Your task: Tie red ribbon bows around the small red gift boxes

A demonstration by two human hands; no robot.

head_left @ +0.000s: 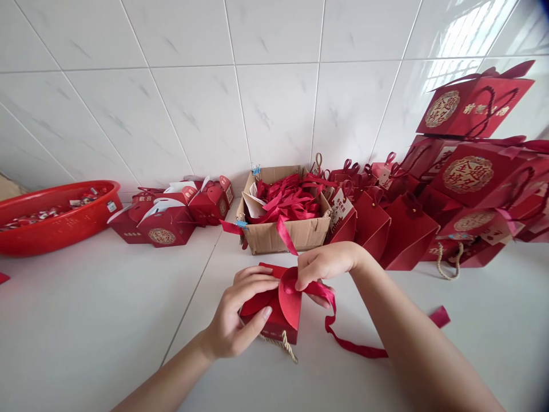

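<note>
A small red gift box [290,306] with curved, overlapping top flaps sits on the white surface in front of me. My left hand [240,312] holds its left side, with fingers over the top and the thumb at the front. At the flaps, my right hand [321,268] pinches a dark red ribbon [328,297]. One end of the ribbon trails right and passes behind my forearm; another end stands up above my fingers. A twisted beige cord handle [286,347] hangs at the box's front. The fingertips of my right hand are partly hidden.
Behind the box stands a cardboard carton [283,236] full of red ribbons [295,197]. Red gift boxes [171,223] stand to its left, beside a red basin [60,220] of small wrapped items. Many more boxes [467,174] are stacked at right against the tiled wall [274,109].
</note>
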